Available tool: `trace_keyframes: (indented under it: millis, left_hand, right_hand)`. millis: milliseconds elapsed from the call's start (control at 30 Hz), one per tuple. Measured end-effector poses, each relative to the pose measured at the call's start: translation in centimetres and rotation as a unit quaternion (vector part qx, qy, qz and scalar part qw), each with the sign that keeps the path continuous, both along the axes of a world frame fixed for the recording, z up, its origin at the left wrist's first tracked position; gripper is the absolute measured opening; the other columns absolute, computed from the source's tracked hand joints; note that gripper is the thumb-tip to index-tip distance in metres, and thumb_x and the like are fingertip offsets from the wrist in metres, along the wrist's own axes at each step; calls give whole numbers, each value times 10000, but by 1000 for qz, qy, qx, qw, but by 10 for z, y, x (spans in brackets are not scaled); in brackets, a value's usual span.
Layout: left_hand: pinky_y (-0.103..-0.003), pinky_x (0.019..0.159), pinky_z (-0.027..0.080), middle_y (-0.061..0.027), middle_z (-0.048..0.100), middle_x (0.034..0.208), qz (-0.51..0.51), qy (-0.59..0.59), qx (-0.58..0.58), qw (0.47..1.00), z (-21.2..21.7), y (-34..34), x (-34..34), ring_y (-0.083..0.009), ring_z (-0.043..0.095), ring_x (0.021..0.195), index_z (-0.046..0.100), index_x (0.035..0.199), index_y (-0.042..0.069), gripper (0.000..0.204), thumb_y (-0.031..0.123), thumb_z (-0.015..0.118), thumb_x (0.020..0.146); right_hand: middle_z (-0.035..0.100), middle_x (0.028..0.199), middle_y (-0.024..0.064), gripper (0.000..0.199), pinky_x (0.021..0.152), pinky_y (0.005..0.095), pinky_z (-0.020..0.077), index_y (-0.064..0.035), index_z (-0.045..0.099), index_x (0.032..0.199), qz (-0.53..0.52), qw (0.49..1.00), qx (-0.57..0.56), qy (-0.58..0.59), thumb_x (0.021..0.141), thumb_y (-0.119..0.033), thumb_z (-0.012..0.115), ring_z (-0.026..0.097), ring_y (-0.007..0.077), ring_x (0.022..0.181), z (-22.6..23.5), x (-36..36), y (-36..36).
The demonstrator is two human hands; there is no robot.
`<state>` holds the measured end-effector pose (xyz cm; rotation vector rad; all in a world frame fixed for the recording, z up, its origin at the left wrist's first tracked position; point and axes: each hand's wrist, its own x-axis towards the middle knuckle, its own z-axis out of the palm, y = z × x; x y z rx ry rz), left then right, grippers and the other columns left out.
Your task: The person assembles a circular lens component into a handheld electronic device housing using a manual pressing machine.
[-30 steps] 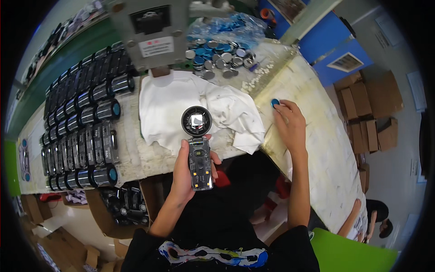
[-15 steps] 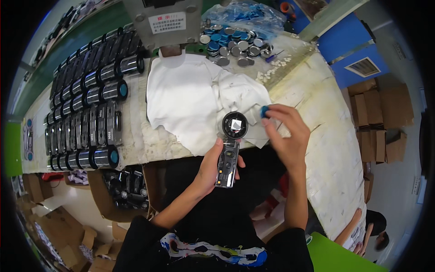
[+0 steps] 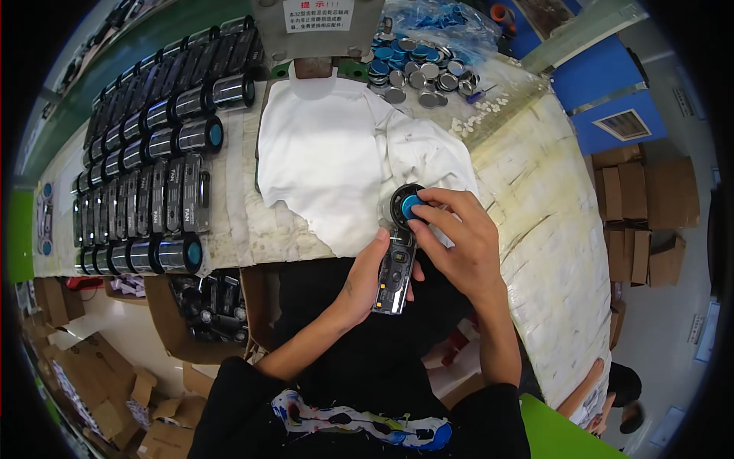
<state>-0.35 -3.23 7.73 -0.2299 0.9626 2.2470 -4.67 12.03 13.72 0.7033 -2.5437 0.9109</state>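
Note:
My left hand (image 3: 364, 277) is wrapped round the long body of a black handheld device (image 3: 395, 269), held upright with its round, ring-shaped head away from me. A blue disc (image 3: 411, 206) is pinched between the thumb and fingers of my right hand (image 3: 466, 243). The disc sits at the opening of the round head, partly covered by my fingertips; whether it is seated there I cannot tell. Just beyond the device lies a crumpled white cloth (image 3: 321, 172) on the worktable (image 3: 535, 199).
Rows of similar black devices (image 3: 157, 195) stand on the left. A grey metal machine part (image 3: 306, 38) rises at the back, beside piled blue and silver discs (image 3: 417, 70). An open carton (image 3: 168, 325) sits below the table's left edge. Another person's arm (image 3: 582, 389) shows at lower right.
My right hand has moved left, bringing the blue disc from beside the device onto its round head. The view has shifted slightly; my left hand keeps its hold.

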Motion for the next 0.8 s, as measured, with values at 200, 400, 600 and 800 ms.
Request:
trace_keyframes:
  millis: [200, 400, 600, 800]
  left_hand:
    - [-242, 461, 499, -123, 626, 753, -3, -12, -3, 1000, 0, 0, -1, -163, 607, 530, 539, 986, 31, 576, 511, 220, 986]
    - [-249, 462, 504, -116, 625, 716, 1, -29, 13, 999, 1, -1, -2, -174, 608, 515, 544, 972, 30, 567, 505, 234, 986]
    - [-256, 464, 506, -102, 616, 650, 15, -88, 12, 996, 8, 0, -4, -185, 608, 498, 565, 906, 36, 566, 498, 249, 987]
    - [-256, 464, 504, -99, 609, 627, 1, -64, 20, 998, 6, -2, -4, -186, 608, 502, 568, 852, 50, 573, 502, 242, 987]
  right_hand:
    - [642, 976, 79, 228, 687, 341, 479, -29, 657, 901, 1, 1000, 10, 1, 685, -36, 730, 611, 246, 810, -1, -1, 0]
    - [642, 1052, 70, 249, 731, 336, 466, -37, 658, 940, -30, 992, 108, 61, 702, -69, 720, 602, 224, 891, -4, 10, -8]
    - [607, 1180, 88, 292, 813, 358, 447, -25, 643, 1006, -97, 969, 219, 55, 746, -149, 684, 570, 217, 1022, -4, 28, -22]
    - [605, 1183, 93, 308, 862, 374, 433, -27, 636, 1029, -131, 964, 223, 61, 751, -154, 678, 556, 236, 1058, -3, 30, -28]
